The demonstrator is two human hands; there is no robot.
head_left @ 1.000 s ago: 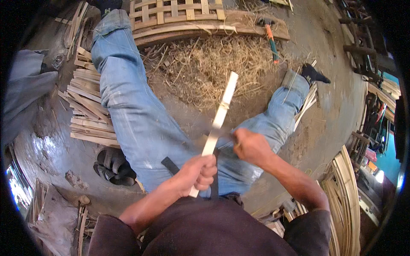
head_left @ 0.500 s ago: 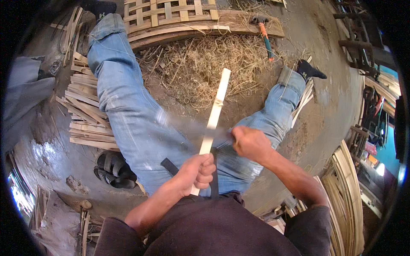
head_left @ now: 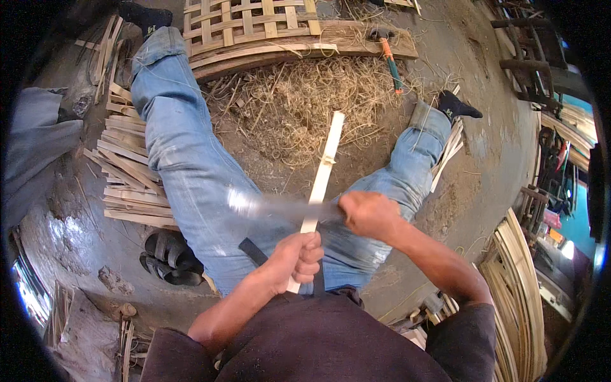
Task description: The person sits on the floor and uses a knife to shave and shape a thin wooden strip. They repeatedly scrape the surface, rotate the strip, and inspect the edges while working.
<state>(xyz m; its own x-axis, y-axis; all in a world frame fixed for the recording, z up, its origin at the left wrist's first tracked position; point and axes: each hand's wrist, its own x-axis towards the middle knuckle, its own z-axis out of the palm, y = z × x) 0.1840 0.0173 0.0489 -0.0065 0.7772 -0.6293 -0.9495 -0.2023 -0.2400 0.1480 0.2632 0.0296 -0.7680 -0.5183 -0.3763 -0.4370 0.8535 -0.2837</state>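
Observation:
Close to my body, my left hand (head_left: 298,258) is closed round the lower part of a pale bamboo strip (head_left: 324,172). The strip slants up and away between my legs, with a knot in its upper half. My right hand (head_left: 370,215) is wrapped round the handle of a knife. The blade of this knife (head_left: 273,209) is smeared by motion and lies crosswise over the strip, just above my left fist. A dark strap (head_left: 253,251) lies on my lap.
Shavings (head_left: 286,108) cover the floor between my outstretched legs. Beyond them lie a wooden plank (head_left: 375,46), a woven bamboo lattice (head_left: 245,22) and a hammer (head_left: 390,63). Cut strips (head_left: 130,165) are piled left, long strips (head_left: 514,293) right. Sandals (head_left: 170,258) sit by my left thigh.
The knife and my right hand have shifted slightly down the strip, toward my left fist. The strip's far tip has dipped a little nearer to me. Both hands keep their hold.

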